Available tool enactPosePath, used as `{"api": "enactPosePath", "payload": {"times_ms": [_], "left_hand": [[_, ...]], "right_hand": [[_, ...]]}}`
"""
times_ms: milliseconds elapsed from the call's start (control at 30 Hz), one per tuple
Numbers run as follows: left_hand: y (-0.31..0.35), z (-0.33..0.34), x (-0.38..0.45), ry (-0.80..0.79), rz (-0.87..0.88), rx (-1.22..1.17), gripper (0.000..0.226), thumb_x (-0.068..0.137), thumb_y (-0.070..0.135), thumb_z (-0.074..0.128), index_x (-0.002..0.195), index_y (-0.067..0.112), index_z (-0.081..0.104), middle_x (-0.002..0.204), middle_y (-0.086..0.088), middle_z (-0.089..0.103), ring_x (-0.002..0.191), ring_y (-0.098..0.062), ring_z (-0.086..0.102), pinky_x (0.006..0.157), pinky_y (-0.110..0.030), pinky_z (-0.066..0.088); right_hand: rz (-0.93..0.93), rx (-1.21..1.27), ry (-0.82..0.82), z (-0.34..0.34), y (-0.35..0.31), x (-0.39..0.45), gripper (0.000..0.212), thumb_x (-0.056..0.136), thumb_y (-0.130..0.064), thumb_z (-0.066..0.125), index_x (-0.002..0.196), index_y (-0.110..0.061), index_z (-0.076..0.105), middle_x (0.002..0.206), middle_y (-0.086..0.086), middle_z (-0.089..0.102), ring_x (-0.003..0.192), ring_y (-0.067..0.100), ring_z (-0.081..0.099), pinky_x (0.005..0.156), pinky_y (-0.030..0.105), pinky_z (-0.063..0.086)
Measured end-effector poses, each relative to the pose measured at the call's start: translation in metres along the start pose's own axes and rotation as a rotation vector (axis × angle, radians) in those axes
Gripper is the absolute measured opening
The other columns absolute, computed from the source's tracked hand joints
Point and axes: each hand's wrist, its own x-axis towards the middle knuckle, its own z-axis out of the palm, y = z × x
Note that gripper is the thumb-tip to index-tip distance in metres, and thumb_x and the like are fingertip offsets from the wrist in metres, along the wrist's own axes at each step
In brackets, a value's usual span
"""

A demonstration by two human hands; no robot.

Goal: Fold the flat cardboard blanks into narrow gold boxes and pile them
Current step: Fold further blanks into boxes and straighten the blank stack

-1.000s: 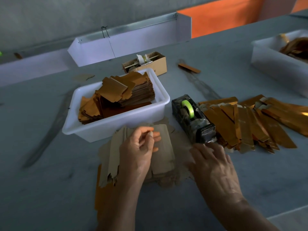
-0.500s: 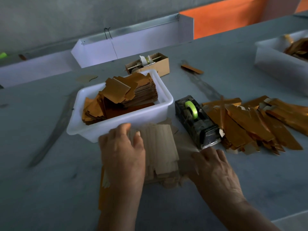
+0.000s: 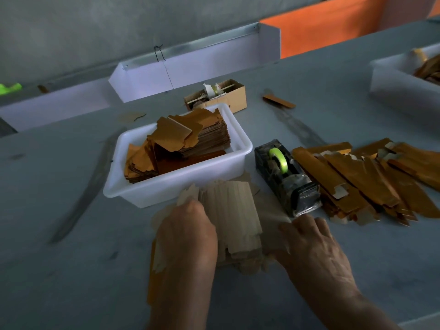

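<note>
A good share of the work looks done, and more looks left. A spread pile of narrow gold boxes [image 3: 362, 179] lies flattened and overlapping toward the right edge of the worktable [image 3: 59, 270], just beside the tape dispenser [image 3: 287, 178] with its green roll.

The supply is far from used up. A white plastic tub [image 3: 166, 191] near the middle of the worktable holds a thick stack of gold cardboard blanks [image 3: 188, 141], and a second stack of flat blanks [image 3: 234, 215], pale side up, sits against the tub's near wall, close to the near edge.

Both hands are on that near stack. The left hand [image 3: 188, 236] lies over its left part with the fingers bent down onto the cardboard; whether they pinch a single blank cannot be told, since the fingertips are hidden and the picture is blurred. The right hand [image 3: 314, 244] rests at the stack's right side, fingers fairly straight and spread, steadying it and gripping nothing visible. No half-folded box shows in either hand, so the step in hand seems to be picking or squaring the next blank.

Toward the far edge stand a small brown carton [image 3: 228, 95] and a stray gold strip [image 3: 278, 101]; another white tub [image 3: 404, 84] sits at the far right corner.
</note>
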Motion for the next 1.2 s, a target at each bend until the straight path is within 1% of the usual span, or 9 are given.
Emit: {"api": "enactPosePath", "payload": {"times_ms": [200,333,433,567,667,800,933,1100,1200], "left_hand": [[-0.012,-0.005,0.007,0.095,0.022,-0.084,0.013,0.097,0.020,0.048,0.104,0.020,0.060,0.079,0.005,0.052,0.074,-0.012,0.049,0.065,-0.025,0.044],[0.003,-0.016,-0.008,0.291,0.153,-0.143,0.014,0.093,0.017,0.053,0.097,0.012,0.065,0.075,-0.004,0.063,0.063,-0.015,0.052,0.051,-0.025,0.034],[0.022,-0.009,-0.028,0.455,0.421,-0.226,0.002,0.076,0.007,0.070,0.078,0.008,0.069,0.070,-0.007,0.061,0.058,-0.018,0.055,0.047,-0.022,0.036],[0.039,0.008,-0.048,0.382,0.635,-0.275,0.008,0.071,0.016,0.073,0.077,0.014,0.068,0.073,-0.002,0.058,0.062,-0.015,0.056,0.047,-0.023,0.044],[0.040,0.018,-0.049,0.362,0.729,-0.312,0.008,0.084,0.022,0.063,0.083,0.015,0.067,0.075,0.000,0.057,0.064,-0.014,0.056,0.050,-0.024,0.048],[0.034,0.019,-0.039,0.286,0.720,-0.542,0.028,0.089,0.030,0.046,0.095,0.017,0.070,0.082,0.004,0.063,0.067,-0.006,0.058,0.053,-0.021,0.053],[0.034,0.011,-0.029,0.213,0.377,-0.667,0.038,0.086,0.042,0.054,0.122,0.028,0.058,0.110,0.012,0.056,0.097,-0.003,0.054,0.073,-0.011,0.044],[0.025,0.002,-0.008,-0.452,0.026,-1.136,0.044,0.077,0.033,0.076,0.118,0.028,0.060,0.106,0.012,0.069,0.095,-0.007,0.066,0.079,-0.025,0.052],[0.023,0.004,-0.008,-0.548,0.052,-1.119,0.032,0.077,0.027,0.077,0.107,0.025,0.067,0.094,0.008,0.074,0.088,-0.009,0.069,0.078,-0.028,0.054]], "right_hand": [[0.004,-0.004,0.033,0.000,0.003,-0.002,0.045,0.089,-0.051,0.050,0.131,-0.036,0.040,0.124,-0.008,0.034,0.110,0.013,0.031,0.090,0.019,0.034],[-0.020,0.014,0.088,-0.001,0.001,-0.005,0.036,0.091,-0.038,0.054,0.126,-0.028,0.052,0.130,-0.004,0.042,0.116,0.018,0.038,0.092,0.025,0.037],[0.044,0.480,0.358,-0.016,0.000,-0.007,0.017,0.086,-0.035,0.060,0.094,-0.024,0.071,0.095,-0.006,0.067,0.090,0.013,0.063,0.071,0.022,0.048],[0.240,1.563,-0.146,-0.045,-0.008,0.000,0.031,0.074,-0.044,0.059,0.093,-0.023,0.074,0.094,0.000,0.074,0.089,0.012,0.070,0.076,0.027,0.055],[0.328,1.712,-0.178,-0.048,-0.008,0.006,0.030,0.073,-0.028,0.059,0.095,-0.011,0.072,0.091,0.009,0.074,0.084,0.019,0.071,0.071,0.030,0.055],[0.452,1.763,-0.104,-0.040,0.001,0.009,0.015,0.070,-0.018,0.060,0.076,-0.007,0.067,0.077,0.008,0.071,0.070,0.017,0.067,0.066,0.028,0.055],[0.456,1.681,-0.073,-0.032,0.008,0.014,0.010,0.085,-0.010,0.058,0.079,-0.005,0.064,0.075,0.005,0.067,0.071,0.015,0.061,0.073,0.031,0.054],[0.392,1.640,-0.149,-0.032,0.013,0.013,0.019,0.068,-0.023,0.062,0.078,-0.008,0.068,0.080,0.006,0.070,0.073,0.015,0.065,0.066,0.027,0.053],[0.374,1.633,-0.179,-0.029,0.012,0.012,0.018,0.068,-0.022,0.062,0.077,-0.008,0.070,0.084,0.011,0.071,0.077,0.020,0.067,0.065,0.028,0.055]]}}
